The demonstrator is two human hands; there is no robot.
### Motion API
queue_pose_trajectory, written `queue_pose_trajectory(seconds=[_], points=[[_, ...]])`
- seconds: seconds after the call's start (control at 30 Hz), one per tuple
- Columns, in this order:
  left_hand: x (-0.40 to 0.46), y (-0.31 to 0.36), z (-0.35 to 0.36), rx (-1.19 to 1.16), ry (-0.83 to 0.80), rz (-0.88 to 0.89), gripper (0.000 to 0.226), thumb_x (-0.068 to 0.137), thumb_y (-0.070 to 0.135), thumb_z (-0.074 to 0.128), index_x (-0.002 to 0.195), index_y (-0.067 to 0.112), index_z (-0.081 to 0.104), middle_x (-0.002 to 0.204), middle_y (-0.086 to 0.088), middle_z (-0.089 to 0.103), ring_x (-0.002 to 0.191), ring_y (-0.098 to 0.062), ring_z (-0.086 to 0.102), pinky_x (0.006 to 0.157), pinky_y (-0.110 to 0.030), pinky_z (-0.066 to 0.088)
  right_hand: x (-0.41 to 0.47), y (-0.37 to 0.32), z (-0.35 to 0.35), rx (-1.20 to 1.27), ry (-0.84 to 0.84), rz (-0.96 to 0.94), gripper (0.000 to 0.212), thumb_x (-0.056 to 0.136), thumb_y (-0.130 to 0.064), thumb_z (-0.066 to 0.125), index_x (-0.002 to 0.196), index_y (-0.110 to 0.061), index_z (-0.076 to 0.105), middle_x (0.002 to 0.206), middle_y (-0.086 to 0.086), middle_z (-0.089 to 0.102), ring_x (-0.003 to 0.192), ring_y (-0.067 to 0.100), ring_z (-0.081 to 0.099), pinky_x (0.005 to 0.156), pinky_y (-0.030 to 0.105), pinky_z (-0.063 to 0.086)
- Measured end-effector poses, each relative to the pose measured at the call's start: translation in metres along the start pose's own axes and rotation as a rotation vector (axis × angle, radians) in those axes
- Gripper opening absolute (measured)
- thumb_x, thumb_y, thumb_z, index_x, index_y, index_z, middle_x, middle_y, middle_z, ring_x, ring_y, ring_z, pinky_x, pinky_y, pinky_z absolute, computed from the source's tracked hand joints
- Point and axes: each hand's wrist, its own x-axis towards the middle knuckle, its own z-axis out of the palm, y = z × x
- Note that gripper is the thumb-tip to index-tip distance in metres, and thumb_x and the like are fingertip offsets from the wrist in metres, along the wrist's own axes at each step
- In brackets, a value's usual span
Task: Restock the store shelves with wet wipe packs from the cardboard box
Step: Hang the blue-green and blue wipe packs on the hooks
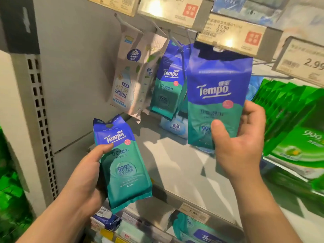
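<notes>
Right hand [239, 135] gripped raised pack [216, 95], hang hole up at hook [177, 41] under price tag [231, 36]. Left hand [87, 174] clenched on spare pack [122, 163]. Risk: hole missing hook tip, pack dropping to shelf [175, 155].

Open room is found over the bare grey shelf [175, 155], between the left hand [87, 174] and the right hand [240, 137]. The way upward is barred by the price tags [233, 35] and the peg hooks [175, 39]. Hanging Tempo packs [168, 85] and white Vinda packs [129, 76] crowd the back. The right side is closed off by green packs [289, 116], the left by the perforated upright [40, 120].
</notes>
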Motion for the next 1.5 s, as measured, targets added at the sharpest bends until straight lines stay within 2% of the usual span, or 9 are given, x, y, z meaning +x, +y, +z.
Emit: queue_pose_trajectory(seconds=[0.1, 0.43, 0.67, 0.87, 1.1, 1.23, 1.33, 1.43, 1.5], points=[[0.000, -0.001, 0.000, 0.007, -0.008, -0.008, 0.041, 0.092, 0.039, 0.063, 0.125, 0.015, 0.069, 0.109, -0.012, 0.078, 0.111, -0.035, 0.070, 0.107, -0.052, 0.047, 0.008, 0.001, 0.003, 0.002, 0.023, -0.023, 0.036, 0.082, -0.019, 0.067, 0.112, -0.025, 0.048, 0.110, -0.007, 0.063, 0.099, 0.001, 0.066, 0.081, 0.017, 0.052], [-0.004, 0.001, 0.000, -0.002, 0.014, -0.031, 0.023, 0.093, 0.037, 0.062, 0.103, 0.018, 0.070, 0.106, -0.013, 0.078, 0.106, -0.036, 0.070, 0.103, -0.049, 0.049, 0.022, 0.030, 0.009, 0.003, 0.137, 0.253, 0.033, 0.082, -0.027, 0.068, 0.109, -0.024, 0.051, 0.113, 0.005, 0.071, 0.098, 0.013, 0.072, 0.082, 0.031, 0.057], [-0.007, 0.001, 0.000, 0.007, 0.019, -0.040, 0.025, 0.093, 0.038, 0.062, 0.106, 0.017, 0.069, 0.107, -0.014, 0.078, 0.113, -0.037, 0.069, 0.105, -0.052, 0.048, 0.026, 0.051, 0.012, -0.073, 0.152, 0.370, 0.035, 0.078, -0.035, 0.069, 0.109, -0.024, 0.056, 0.105, -0.003, 0.074, 0.093, 0.013, 0.072, 0.084, 0.034, 0.057], [-0.005, 0.001, 0.002, 0.019, 0.006, -0.031, 0.032, 0.090, 0.038, 0.063, 0.112, 0.016, 0.071, 0.108, -0.013, 0.078, 0.114, -0.038, 0.069, 0.108, -0.054, 0.045, 0.041, 0.078, 0.024, -0.099, 0.210, 0.360, 0.024, 0.093, -0.019, 0.072, 0.113, -0.013, 0.058, 0.093, -0.014, 0.065, 0.075, -0.015, 0.058, 0.077, 0.013, 0.042], [-0.007, 0.001, 0.002, 0.023, -0.013, -0.026, 0.030, 0.090, 0.038, 0.063, 0.110, 0.017, 0.072, 0.111, -0.015, 0.077, 0.118, -0.040, 0.066, 0.106, -0.052, 0.046, 0.060, 0.118, 0.036, -0.114, 0.204, 0.375, 0.038, 0.095, -0.015, 0.070, 0.126, -0.007, 0.049, 0.118, 0.007, 0.067, 0.113, 0.019, 0.063, 0.088, 0.013, 0.047], [-0.010, 0.003, 0.000, 0.024, -0.007, -0.024, 0.028, 0.089, 0.037, 0.064, 0.106, 0.016, 0.072, 0.111, -0.016, 0.077, 0.113, -0.039, 0.068, 0.107, -0.053, 0.046, 0.063, 0.129, 0.035, -0.191, 0.168, 0.340, 0.044, 0.099, -0.020, 0.066, 0.133, -0.002, 0.045, 0.127, 0.011, 0.063, 0.111, 0.017, 0.061, 0.081, -0.001, 0.038], [-0.010, 0.003, -0.003, 0.025, -0.015, -0.016, 0.036, 0.087, 0.036, 0.067, 0.114, 0.014, 0.071, 0.110, -0.016, 0.077, 0.115, -0.041, 0.067, 0.104, -0.053, 0.048, 0.064, 0.131, 0.035, -0.164, 0.164, 0.393, 0.044, 0.099, -0.014, 0.066, 0.134, -0.002, 0.041, 0.122, 0.010, 0.060, 0.103, 0.013, 0.063, 0.077, -0.001, 0.040], [-0.009, 0.002, -0.004, 0.051, -0.031, 0.003, 0.047, 0.082, 0.032, 0.071, 0.125, 0.014, 0.066, 0.110, -0.016, 0.077, 0.105, -0.039, 0.072, 0.100, -0.053, 0.051, 0.056, 0.133, 0.036, -0.186, 0.170, 0.455, 0.036, 0.100, -0.019, 0.065, 0.127, -0.007, 0.044, 0.111, 0.005, 0.064, 0.088, 0.000, 0.061, 0.074, 0.002, 0.042], [-0.010, 0.002, -0.002, 0.084, -0.054, 0.061, 0.038, 0.081, 0.026, 0.071, 0.117, 0.017, 0.066, 0.103, -0.013, 0.078, 0.082, -0.030, 0.075, 0.086, -0.045, 0.056, 0.046, 0.129, 0.035, -0.188, 0.206, 0.536, 0.033, 0.099, -0.025, 0.067, 0.122, -0.014, 0.046, 0.103, -0.001, 0.061, 0.086, 0.004, 0.060, 0.076, 0.009, 0.042]])
